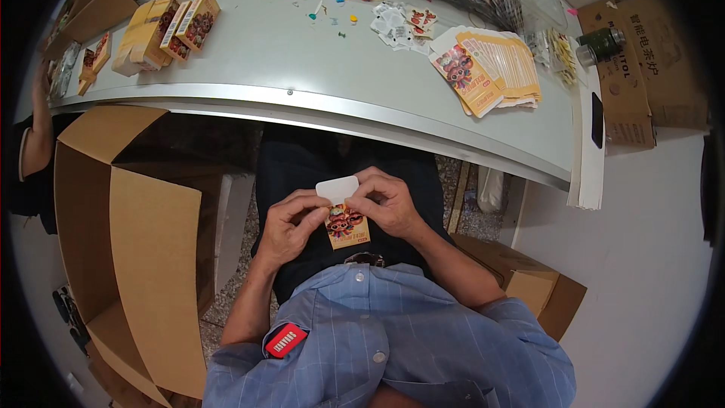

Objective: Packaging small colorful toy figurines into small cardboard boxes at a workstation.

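Left hand [293, 223], right hand [384, 200] pinch yellow carton [347, 231] at white flap [337, 190], likely steadying it; flat cartons [495, 72] fanned near worktop [302, 60] right edge, probably for easy reach.

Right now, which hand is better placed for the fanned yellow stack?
Probably the right hand: the fanned yellow stack lies toward that side of the table, farther from the left hand. Both hands hold the small box.

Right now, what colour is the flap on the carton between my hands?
The flap shows white, best seen in the head view.
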### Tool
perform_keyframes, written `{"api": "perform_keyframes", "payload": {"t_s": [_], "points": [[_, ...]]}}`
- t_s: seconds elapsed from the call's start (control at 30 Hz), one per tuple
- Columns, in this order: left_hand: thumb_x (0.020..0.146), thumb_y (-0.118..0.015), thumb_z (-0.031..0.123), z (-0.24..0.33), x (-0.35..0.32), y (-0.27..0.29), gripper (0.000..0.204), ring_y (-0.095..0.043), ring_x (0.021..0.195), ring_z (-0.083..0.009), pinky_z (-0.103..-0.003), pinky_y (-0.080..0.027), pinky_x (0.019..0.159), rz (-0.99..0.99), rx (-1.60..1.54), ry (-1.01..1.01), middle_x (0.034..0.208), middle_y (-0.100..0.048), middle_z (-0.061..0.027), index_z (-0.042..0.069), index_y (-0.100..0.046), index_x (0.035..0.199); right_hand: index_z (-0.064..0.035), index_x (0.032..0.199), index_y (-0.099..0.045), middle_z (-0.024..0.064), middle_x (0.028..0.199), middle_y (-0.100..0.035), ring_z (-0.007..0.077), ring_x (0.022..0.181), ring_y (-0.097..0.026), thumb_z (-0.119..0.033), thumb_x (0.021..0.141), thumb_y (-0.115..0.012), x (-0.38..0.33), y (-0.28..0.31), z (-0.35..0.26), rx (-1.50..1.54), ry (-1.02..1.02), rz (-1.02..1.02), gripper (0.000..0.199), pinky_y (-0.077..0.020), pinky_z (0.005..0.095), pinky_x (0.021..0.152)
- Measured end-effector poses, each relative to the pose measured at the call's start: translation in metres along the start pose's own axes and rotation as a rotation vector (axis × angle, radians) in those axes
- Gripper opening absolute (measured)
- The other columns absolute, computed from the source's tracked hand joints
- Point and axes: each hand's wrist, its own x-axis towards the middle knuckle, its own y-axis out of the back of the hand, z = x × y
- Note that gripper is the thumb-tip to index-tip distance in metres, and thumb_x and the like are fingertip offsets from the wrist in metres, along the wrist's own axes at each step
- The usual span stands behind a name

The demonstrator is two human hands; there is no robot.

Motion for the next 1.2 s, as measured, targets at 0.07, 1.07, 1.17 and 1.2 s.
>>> {"api": "perform_keyframes", "payload": {"t_s": [0.07,1.07,1.17,1.2], "points": [[0.09,-0.071,-0.004,0.002,0.0,0.0,0.037,-0.07,0.095,-0.018,-0.028,-0.056,0.085,0.052,0.042,-0.068,0.109,-0.071,-0.0137,-0.004,-0.062,0.126,-0.0004,0.101,-0.069,0.0076,0.099,-0.066,0.0114,0.085,-0.064,-0.004,0.09,-0.075,0.002,-0.002,-0.007,0.031,0.095,0.003,0.013,-0.051,0.0239,0.073],[0.087,-0.076,0.0,0.031,0.011,-0.005,0.015,-0.07,0.09,-0.0187,-0.029,-0.056,0.079,0.096,-0.243,0.252,0.104,-0.073,-0.0135,-0.003,-0.076,0.101,0.0003,0.105,-0.076,0.0111,0.101,-0.071,0.0172,0.089,-0.067,-0.007,0.091,-0.074,0.001,0.015,-0.038,-0.212,0.068,-0.139,0.017,-0.0527,0.028,0.077],[0.086,-0.077,0.001,0.031,0.008,-0.006,0.014,-0.071,0.091,-0.0203,-0.03,-0.057,0.078,0.069,-0.12,0.169,0.107,-0.074,-0.0151,-0.003,-0.077,0.1,-0.0002,0.105,-0.077,0.0119,0.101,-0.071,0.0201,0.091,-0.068,-0.005,0.087,-0.076,-0.001,0.018,-0.038,-0.368,0.19,-0.153,0.018,-0.0541,0.0299,0.078],[0.086,-0.077,0.001,0.03,0.007,-0.007,0.013,-0.071,0.092,-0.0207,-0.03,-0.057,0.078,0.054,-0.018,0.126,0.108,-0.074,-0.0157,-0.003,-0.077,0.099,-0.0002,0.105,-0.077,0.0119,0.101,-0.071,0.0201,0.091,-0.068,-0.005,0.087,-0.076,-0.001,0.019,-0.039,-0.368,0.19,-0.154,0.018,-0.0541,0.0299,0.078]]}}
